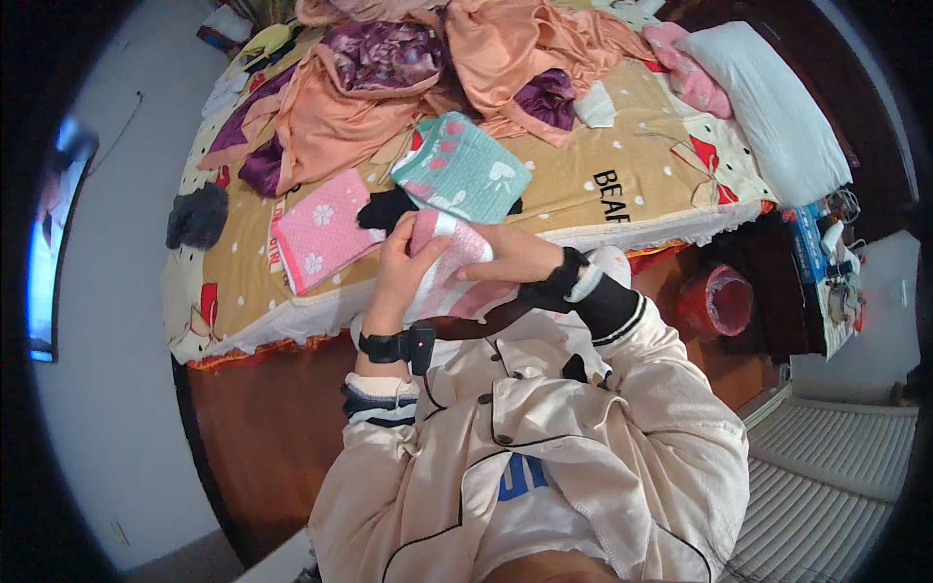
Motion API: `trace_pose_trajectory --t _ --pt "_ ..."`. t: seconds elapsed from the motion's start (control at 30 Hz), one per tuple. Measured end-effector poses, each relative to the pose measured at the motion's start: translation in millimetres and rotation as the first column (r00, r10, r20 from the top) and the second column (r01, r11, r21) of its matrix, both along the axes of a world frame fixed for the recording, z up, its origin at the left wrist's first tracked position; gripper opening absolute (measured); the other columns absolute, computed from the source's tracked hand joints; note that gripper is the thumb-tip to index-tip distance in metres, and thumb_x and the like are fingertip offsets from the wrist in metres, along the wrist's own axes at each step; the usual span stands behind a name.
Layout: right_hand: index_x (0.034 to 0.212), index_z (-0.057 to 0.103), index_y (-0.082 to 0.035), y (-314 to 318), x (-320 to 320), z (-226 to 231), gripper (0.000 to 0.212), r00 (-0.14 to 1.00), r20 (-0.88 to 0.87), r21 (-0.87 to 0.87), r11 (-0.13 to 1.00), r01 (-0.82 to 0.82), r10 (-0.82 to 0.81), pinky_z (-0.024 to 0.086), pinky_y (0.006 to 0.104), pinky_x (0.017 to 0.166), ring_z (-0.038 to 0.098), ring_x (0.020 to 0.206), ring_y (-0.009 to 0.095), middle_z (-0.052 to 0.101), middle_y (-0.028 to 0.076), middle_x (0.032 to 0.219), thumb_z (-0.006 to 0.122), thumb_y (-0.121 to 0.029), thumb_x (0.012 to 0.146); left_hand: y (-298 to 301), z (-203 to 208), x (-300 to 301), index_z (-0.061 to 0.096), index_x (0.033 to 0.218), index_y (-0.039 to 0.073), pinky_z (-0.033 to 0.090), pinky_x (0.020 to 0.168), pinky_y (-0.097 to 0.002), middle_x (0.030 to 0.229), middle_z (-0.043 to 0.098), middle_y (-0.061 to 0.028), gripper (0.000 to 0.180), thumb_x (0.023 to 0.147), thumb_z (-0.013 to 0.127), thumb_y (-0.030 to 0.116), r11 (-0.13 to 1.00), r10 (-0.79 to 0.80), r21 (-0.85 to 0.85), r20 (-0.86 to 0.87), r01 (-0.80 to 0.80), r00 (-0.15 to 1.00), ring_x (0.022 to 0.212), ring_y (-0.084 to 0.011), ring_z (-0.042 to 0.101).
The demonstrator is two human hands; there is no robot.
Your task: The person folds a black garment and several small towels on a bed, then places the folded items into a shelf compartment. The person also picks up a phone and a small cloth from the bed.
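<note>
In front of me, over the near edge of the bed, I hold a pink and white striped towel [457, 267] gathered into folds. My left hand [398, 267] grips its left side, with the thumb pressed on top. On the other side my right hand [520, 255] has its fingers closed round the cloth, and part of the towel hangs below it. Just beyond my hands lies a folded green towel [476, 175] with pink and white patterns. A folded pink towel [326, 233] with white flowers is to the left. Black cloth [384, 209] shows between these two.
The bed [622, 165] has a tan printed sheet. Orange and purple bedding [360, 107] is heaped at its far side. A dark grey bundle [197, 216] lies at the left edge, a white pillow [777, 117] far right. A red bin [716, 301] stands right of the bed.
</note>
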State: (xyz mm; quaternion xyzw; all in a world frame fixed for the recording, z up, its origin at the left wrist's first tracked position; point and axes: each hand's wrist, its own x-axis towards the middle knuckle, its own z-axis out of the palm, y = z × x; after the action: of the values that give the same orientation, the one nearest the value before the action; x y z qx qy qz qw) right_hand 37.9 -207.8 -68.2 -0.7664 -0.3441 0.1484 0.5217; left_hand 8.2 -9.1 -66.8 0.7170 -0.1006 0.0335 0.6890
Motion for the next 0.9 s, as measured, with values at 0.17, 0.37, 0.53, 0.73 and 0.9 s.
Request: trace_pose_trajectory --t 0.17,0.37,0.53,0.73,0.9 --pt "0.112 0.055 -0.002 2.9 17.3 -12.5 0.045 0.991 -0.117 0.045 0.996 0.076 -0.070 0.045 0.0348 0.081 0.060 0.091 0.027 0.063 0.016 0.098 0.060 -0.035 0.082 14.6 -15.5 12.7 0.053 0.108 0.002 0.042 0.082 -0.0230 0.100 0.055 -0.0025 0.027 0.082 0.059 0.005 0.985 0.147 -0.088 -0.017 -0.148 0.989 0.093 -0.0097 0.052" --pt "0.119 0.048 -0.002 10.2 56.9 3.3 0.041 0.734 -0.678 0.513 0.697 0.501 -0.028 0.047 0.0321 0.081 0.057 0.093 0.018 0.057 0.008 0.107 0.057 -0.025 0.087 39.0 -40.0 22.9 0.053 0.107 0.005 0.038 0.080 -0.0233 0.098 0.053 -0.0014 0.024 0.088 0.055 0.018 0.843 0.470 -0.192 -0.193 -0.503 0.861 0.092 -0.0096 0.048" --pt "0.122 0.043 -0.004 23.7 101.9 25.8 0.040 0.776 -0.546 0.819 0.396 0.415 0.316 0.047 0.0370 0.086 0.056 0.099 0.022 0.055 0.012 0.113 0.051 -0.025 0.090 39.1 -60.6 25.4 0.051 0.110 0.004 0.039 0.085 -0.0283 0.106 0.052 -0.0050 0.026 0.088 0.054 0.018 0.833 0.379 -0.319 -0.265 -0.452 0.887 0.097 -0.0157 0.050" --pt "0.122 0.042 -0.006 58.4 158.0 -46.2 0.042 0.844 -0.521 0.853 0.095 0.513 0.124 0.046 0.0417 0.086 0.056 0.100 0.026 0.054 0.011 0.116 0.051 -0.031 0.089 32.0 -87.2 47.9 0.042 0.122 0.002 0.033 0.100 -0.0373 0.122 0.046 -0.0155 0.044 0.087 0.055 0.025 0.810 0.169 -0.445 -0.447 -0.382 0.878 0.113 -0.0268 0.045" --pt "0.111 0.051 -0.008 36.2 126.9 -153.7 0.034 0.329 -0.928 0.202 0.508 0.838 -0.174 0.050 0.0344 0.068 0.060 0.079 0.019 0.062 0.006 0.096 0.056 -0.028 0.084 13.0 -113.0 75.5 0.040 0.124 0.004 0.026 0.103 -0.0378 0.128 0.039 -0.0112 0.053 0.084 0.057 0.035 0.790 -0.072 -0.511 -0.625 -0.339 0.777 0.120 -0.0241 0.034"
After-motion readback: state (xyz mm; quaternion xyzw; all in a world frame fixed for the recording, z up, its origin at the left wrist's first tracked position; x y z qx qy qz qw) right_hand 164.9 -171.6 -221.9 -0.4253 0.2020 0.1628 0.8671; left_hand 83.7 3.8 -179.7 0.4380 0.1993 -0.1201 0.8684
